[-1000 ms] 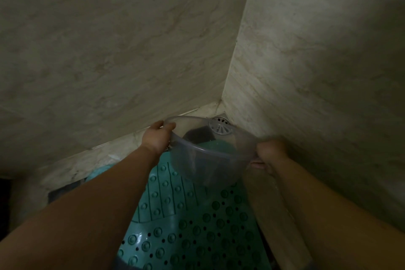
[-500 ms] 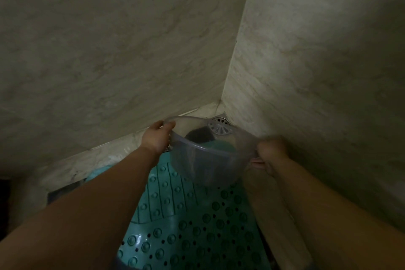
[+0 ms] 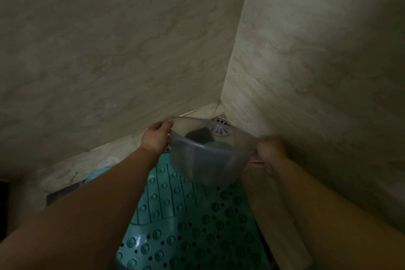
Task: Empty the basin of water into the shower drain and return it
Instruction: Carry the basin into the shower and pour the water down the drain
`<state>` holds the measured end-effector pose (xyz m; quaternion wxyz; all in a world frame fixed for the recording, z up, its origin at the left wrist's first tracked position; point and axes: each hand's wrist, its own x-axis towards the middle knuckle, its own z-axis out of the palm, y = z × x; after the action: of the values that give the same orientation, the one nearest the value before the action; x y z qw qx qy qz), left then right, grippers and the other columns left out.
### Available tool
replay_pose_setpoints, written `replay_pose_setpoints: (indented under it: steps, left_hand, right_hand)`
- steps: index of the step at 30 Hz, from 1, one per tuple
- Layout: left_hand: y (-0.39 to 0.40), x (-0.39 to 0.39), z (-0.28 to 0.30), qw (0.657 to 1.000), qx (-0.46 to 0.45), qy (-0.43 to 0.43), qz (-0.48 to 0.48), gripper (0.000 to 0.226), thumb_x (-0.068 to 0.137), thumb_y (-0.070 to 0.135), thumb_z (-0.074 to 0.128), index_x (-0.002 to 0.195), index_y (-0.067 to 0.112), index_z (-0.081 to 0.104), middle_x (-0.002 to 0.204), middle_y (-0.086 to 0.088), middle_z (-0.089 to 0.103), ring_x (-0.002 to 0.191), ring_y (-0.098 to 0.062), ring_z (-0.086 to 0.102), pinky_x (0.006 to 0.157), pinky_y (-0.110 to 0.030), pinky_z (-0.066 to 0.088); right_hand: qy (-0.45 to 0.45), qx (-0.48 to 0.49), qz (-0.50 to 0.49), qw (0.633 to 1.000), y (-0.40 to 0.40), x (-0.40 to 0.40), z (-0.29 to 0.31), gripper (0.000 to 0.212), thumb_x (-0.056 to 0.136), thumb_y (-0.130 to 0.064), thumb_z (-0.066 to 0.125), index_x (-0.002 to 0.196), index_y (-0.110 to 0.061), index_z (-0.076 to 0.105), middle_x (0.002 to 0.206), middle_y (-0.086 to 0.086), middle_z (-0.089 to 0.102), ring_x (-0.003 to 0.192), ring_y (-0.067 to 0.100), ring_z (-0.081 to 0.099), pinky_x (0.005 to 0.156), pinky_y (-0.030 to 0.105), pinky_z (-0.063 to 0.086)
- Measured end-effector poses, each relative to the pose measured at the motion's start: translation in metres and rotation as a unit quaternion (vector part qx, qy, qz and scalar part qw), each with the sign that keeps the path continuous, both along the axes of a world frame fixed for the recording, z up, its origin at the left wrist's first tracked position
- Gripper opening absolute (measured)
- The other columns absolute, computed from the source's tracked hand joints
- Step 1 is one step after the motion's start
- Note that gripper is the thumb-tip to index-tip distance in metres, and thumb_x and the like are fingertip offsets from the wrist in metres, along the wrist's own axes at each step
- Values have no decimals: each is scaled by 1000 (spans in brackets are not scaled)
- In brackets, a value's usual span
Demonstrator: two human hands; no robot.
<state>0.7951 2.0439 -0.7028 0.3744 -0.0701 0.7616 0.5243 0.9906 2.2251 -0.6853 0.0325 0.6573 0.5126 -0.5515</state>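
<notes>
A clear plastic basin (image 3: 208, 160) hangs in the air over the shower floor, tipped away from me toward the corner. My left hand (image 3: 156, 138) grips its left rim and my right hand (image 3: 270, 152) grips its right rim. The round metal shower drain (image 3: 219, 121) sits in the floor corner just past the basin's far rim, partly seen through the clear plastic. I cannot tell whether water is in the basin.
Two marble walls (image 3: 109, 50) meet at the corner right behind the drain, close on both sides. A teal non-slip mat (image 3: 197, 226) with bumps and holes covers the floor under the basin. A dark opening (image 3: 61, 195) lies at the lower left.
The basin and both hands have held almost the same place over the last second; the basin's tilt toward the drain looks slightly shifted.
</notes>
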Motion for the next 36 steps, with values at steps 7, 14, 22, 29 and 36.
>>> replay_pose_setpoints:
  steps: [7,14,22,29,36]
  left_hand:
    - [0,0,-1,1000,-3,14,-5,59,83,53,57,127,14,58,129,-14,61,117,-31,59,100,-50,49]
    - [4,1,-3,1000,9,14,-3,53,88,50,53,123,11,58,121,-15,62,104,-30,60,92,-41,50]
    - [6,2,-3,1000,15,21,-7,51,88,55,48,121,17,59,123,-10,62,112,-29,59,103,-47,46]
    - [8,2,-3,999,31,1,-12,57,88,59,45,124,18,58,123,-6,62,112,-26,57,105,-49,44]
    - [11,3,-3,999,35,-2,-16,63,88,62,43,131,18,56,123,-2,61,115,-25,56,105,-45,44]
  right_hand:
    - [-4,-6,0,1000,1,1,-1,34,97,-4,40,129,3,51,120,27,62,93,34,63,82,39,55]
    - [7,-15,2,1000,2,1,-3,34,98,-4,39,129,4,49,116,27,59,95,34,60,81,38,52]
    - [6,-25,-12,1000,4,0,-3,31,98,-7,40,126,4,50,119,25,60,99,32,61,82,36,51]
    - [23,-21,-10,999,5,2,-5,32,98,-11,39,125,0,52,106,18,59,97,31,61,80,39,53]
    - [35,-15,-16,999,9,4,-8,32,98,-16,39,122,-1,54,109,19,61,99,32,61,82,41,54]
